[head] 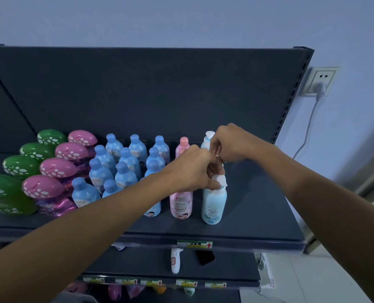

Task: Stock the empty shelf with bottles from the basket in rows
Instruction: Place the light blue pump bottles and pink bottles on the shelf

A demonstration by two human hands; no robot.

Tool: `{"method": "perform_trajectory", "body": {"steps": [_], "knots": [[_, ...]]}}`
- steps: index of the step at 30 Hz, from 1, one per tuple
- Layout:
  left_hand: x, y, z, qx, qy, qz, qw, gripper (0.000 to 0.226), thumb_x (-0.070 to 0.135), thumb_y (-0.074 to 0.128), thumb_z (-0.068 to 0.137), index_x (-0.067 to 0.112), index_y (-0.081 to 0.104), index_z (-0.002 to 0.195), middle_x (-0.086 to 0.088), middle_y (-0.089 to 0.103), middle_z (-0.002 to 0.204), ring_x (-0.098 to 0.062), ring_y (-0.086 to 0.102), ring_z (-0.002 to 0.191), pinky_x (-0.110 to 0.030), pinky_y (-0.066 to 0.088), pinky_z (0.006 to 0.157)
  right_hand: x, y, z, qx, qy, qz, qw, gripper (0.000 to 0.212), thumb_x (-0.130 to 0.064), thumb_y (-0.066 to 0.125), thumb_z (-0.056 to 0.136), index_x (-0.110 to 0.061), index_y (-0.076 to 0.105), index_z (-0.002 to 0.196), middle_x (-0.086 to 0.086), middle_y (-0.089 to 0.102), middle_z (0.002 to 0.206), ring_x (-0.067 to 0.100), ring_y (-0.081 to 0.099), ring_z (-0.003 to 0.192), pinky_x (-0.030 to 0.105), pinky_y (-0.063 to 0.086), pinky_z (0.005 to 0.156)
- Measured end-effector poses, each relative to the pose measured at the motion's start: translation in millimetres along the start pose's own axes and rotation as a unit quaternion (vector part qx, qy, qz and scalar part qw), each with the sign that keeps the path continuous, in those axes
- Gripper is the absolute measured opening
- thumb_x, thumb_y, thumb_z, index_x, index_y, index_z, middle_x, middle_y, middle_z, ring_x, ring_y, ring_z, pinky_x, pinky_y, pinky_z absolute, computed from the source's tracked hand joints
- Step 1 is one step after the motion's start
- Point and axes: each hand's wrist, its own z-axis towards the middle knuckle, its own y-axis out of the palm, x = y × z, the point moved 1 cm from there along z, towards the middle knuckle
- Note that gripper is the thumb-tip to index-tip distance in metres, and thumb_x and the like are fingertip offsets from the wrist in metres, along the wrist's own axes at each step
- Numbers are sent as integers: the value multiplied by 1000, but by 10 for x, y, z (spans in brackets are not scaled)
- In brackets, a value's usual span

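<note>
Left hand: grip pinches the front pump bottle top.
Right hand: grip pinches the white top behind.
Tip: nudge gently, keep row straight.

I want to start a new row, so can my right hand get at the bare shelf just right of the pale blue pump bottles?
Probably yes. Nothing stands on that stretch of shelf, and the right hand is close beside it, though it must first release the pump bottle it pinches.

Seemingly a shop: dark metal shelving with price labels on edges; rows of identical bottles.
</note>
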Motion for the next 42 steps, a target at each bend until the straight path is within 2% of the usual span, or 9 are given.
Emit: {"method": "perform_trajectory", "body": {"steps": [4,9,12,19,23,27,30,34,42], "knots": [[4,5,-2,2,1,4,1000,28,28,89,71,21,79,97,13,75,81,5,68,76,-26,58,82,16,4,12,0,3,-2,1000,17,-13,79,71,-30,74,73,-16,65,71,6,64,73,25,56,62],[-13,-11,-9,9,-7,10,1000,30,32,90,71,22,80,98,13,75,78,4,68,75,-24,57,82,35,14,44,-22,6,5,1000,18,-16,84,69,-30,74,73,-17,67,71,3,65,74,21,49,56],[-17,-17,-14,8,-19,10,1000,32,34,90,71,22,80,99,11,76,80,3,68,77,-25,57,83,35,15,36,-27,5,8,1000,17,-17,86,69,-29,75,76,-17,67,71,2,64,74,21,51,57],[29,5,-51,-12,-31,0,999,33,28,90,73,20,78,102,9,76,88,0,69,82,-30,57,86,15,-26,-16,-35,8,12,999,14,-17,78,76,-30,77,81,-18,69,68,0,65,74,18,48,58],[25,-57,-109,-12,-38,30,999,32,29,89,74,17,74,99,8,75,91,-7,68,86,-33,55,89,-42,-30,-37,-29,20,4,999,14,-22,79,77,-31,75,86,-16,69,80,5,66,82,26,56,68],[-63,-250,-225,25,-61,115,991,23,33,83,78,32,60,83,9,64,88,-16,60,91,-36,52,85,-163,-53,-27,-5,31,-6,999,17,-26,76,79,-28,75,96,-12,69,91,11,66,91,34,58,80],[-166,-502,-373,79,-63,147,984,14,31,77,81,27,63,83,11,60,81,-17,58,86,-35,52,76,-356,-74,-7,17,25,-12,999,15,-27,73,81,-27,75,96,-11,70,94,13,65,95,33,56,83],[-396,-863,-663,107,-87,152,979,13,31,74,83,20,67,87,6,71,86,-20,66,92,-41,55,82,-770,-72,16,37,11,-18,999,13,-29,72,83,-28,74,96,-11,72,95,13,62,100,35,54,89],[-1030,-1423,-1547,123,-113,128,978,14,30,77,84,21,70,92,8,71,87,-19,66,90,-41,55,84,-1890,173,85,47,15,-17,999,13,-31,71,82,-29,73,95,-8,68,89,17,64,95,38,55,86]]}}
